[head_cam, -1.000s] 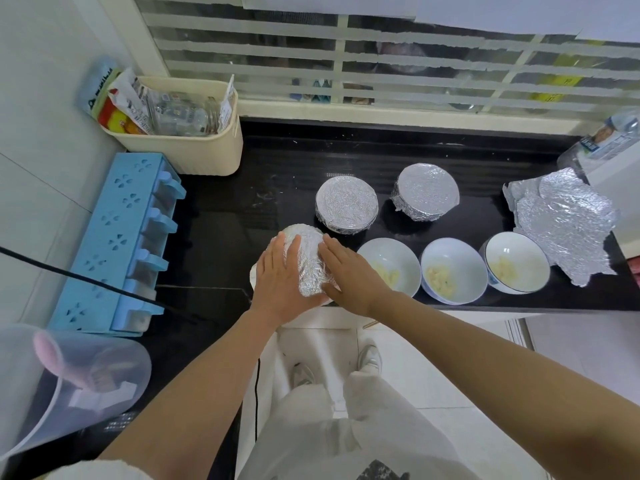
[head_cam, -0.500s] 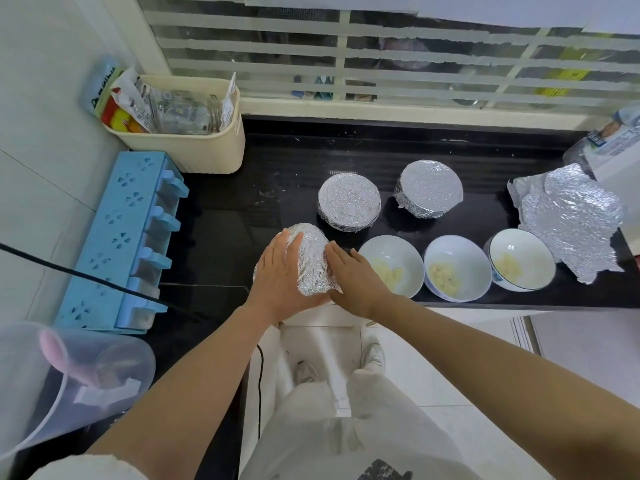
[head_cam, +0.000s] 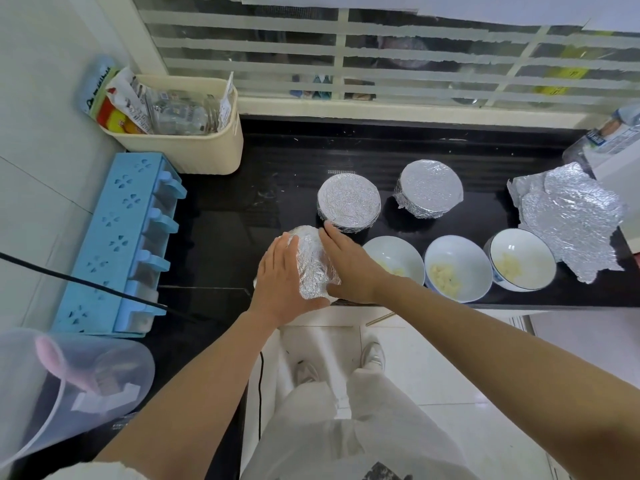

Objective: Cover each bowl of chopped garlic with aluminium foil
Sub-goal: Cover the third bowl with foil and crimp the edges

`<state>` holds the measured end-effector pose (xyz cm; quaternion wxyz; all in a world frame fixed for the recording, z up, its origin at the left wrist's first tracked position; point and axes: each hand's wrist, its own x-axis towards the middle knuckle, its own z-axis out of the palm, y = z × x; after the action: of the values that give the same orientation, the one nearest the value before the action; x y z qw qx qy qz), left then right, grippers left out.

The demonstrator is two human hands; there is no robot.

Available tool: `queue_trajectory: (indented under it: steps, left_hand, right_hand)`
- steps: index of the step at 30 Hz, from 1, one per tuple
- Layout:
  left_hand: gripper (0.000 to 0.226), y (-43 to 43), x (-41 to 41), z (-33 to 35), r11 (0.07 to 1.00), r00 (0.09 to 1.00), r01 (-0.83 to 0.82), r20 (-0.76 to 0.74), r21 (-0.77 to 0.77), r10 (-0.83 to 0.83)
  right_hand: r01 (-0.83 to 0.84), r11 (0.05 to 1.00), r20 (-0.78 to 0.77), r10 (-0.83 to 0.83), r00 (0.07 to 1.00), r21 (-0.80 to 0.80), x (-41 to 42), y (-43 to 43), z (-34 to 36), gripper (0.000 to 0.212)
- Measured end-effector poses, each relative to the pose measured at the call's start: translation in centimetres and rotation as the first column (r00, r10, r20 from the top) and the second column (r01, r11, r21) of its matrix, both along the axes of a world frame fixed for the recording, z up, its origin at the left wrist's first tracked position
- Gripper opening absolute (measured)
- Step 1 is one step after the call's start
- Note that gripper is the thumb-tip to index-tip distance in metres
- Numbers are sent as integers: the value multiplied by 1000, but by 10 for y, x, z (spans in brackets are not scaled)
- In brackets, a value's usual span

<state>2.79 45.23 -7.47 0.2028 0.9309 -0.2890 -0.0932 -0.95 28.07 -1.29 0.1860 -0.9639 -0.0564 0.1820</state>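
Note:
A foil-covered bowl stands at the front edge of the black counter. My left hand presses flat on its left side and my right hand presses flat on its right side, so only a strip of foil shows between them. Behind it stand two more foil-covered bowls, one just past my right fingertips and one further right. Three white bowls with chopped garlic stand uncovered to the right: the nearest, the middle and the farthest. Loose foil sheets lie at the far right.
A blue popsicle mould lies along the left wall. A cream basket with packets stands at the back left. A clear plastic jug is at the near left, a water bottle at the far right. A black cable crosses the mould.
Both hands have slid slightly along the foil of the front bowl, still pressing on it. The view has shifted a little.

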Motion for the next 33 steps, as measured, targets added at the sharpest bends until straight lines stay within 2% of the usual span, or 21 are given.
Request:
queue_trajectory:
  steps: [2, 5, 9, 15, 20, 27, 31, 33]
  left_hand:
    - [121, 0, 0, -1, 1000, 1000, -2, 1, 0, 2]
    - [128, -1, 1, -3, 999, 1000, 13, -11, 41, -12]
    - [137, 3, 1, -4, 998, 999, 5, -38, 66, -2]
    - [143, 7, 1, 0, 998, 991, -54, -123, 33, 58]
    - [142, 11, -1, 4, 994, 984, -100, -147, 39, 105]
    - [144, 17, 3, 11, 994, 987, -74, -134, 84, 85]
    - [140, 20, 5, 17, 992, 1000, 7, -11, 130, -5]
    - [135, 15, 4, 17, 991, 1000, 30, 5, 129, -31]
  right_hand:
    - [-113, 994, -19, 113, 993, -11, 6, 5, 3, 116]
    - [-238, 957, -94, 225, 970, -166, 9, 15, -4, 125]
    - [-173, 967, -167, 142, 976, -187, 10, 16, -13, 130]
    - [-73, 990, -133, 56, 990, -125, 9, 14, -27, 132]
    - [-33, 995, -115, 22, 993, -96, 6, 17, -30, 125]
    - [53, 996, -62, -57, 996, -71, 1, 29, -40, 120]
    - [88, 995, -71, -91, 993, -47, 1, 34, -42, 124]
    - [75, 996, -91, -79, 993, -46, 0, 33, -40, 127]
